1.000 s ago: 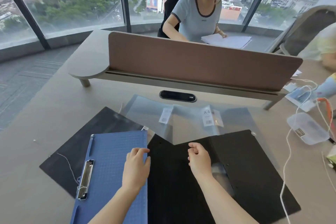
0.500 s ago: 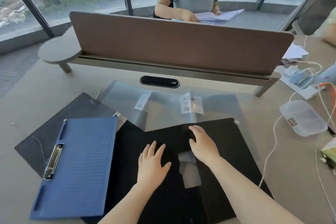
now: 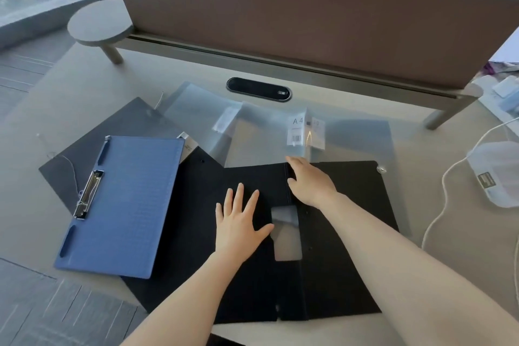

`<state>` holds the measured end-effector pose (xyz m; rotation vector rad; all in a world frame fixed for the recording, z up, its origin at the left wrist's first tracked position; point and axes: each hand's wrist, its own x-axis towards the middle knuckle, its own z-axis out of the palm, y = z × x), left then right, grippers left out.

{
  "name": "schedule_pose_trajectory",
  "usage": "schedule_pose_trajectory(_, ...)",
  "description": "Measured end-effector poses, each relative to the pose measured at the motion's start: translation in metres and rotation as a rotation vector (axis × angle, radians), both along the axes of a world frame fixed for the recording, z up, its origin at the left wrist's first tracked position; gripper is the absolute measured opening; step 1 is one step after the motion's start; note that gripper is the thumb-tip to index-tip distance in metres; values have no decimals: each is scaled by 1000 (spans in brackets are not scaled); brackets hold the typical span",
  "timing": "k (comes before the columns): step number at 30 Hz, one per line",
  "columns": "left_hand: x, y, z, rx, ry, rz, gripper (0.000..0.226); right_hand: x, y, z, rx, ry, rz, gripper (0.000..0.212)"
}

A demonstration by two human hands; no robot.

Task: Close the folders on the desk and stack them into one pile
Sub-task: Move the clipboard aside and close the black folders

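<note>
My left hand [image 3: 238, 226] lies flat, fingers spread wide, on the open black folder [image 3: 351, 270]; my right hand [image 3: 310, 182] rests curled at its spine, gripping nothing. Left of my fingers lies the blue folder [image 3: 126, 205]; beyond them, clear folders [image 3: 261, 135] on the bench [image 3: 84, 87].

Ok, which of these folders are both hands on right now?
The open black folder nearest the person: left hand flat, right hand at its spine.

Blue folder [image 3: 123, 205] with a shiny silver clip [image 3: 88, 194]. Black folder [image 3: 345, 261], see-through folder [image 3: 261, 135] with a white label [image 3: 297, 132]. Brown divider [image 3: 309, 22], tan desk [image 3: 174, 70].
</note>
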<state>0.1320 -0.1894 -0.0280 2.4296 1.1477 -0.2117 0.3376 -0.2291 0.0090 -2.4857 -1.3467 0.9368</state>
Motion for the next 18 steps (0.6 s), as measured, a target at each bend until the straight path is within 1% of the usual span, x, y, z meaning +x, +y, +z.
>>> schedule_pose_trajectory(6,-3,-2,-2,7,-14,-9,84,-3,7,-6,46,-60,-39,50)
schedule_pose_trajectory(11,-3,-6,6,-11,-77,4,86,-8,8,2,98,-84,-118,41)
schedule_pose_trajectory(15,0,-12,23,-57,-162,18,86,-11,5,22,194,-115,-223,38)
schedule_pose_trajectory(18,7,-16,43,-129,-253,64,84,-12,4,45,314,-154,-316,34)
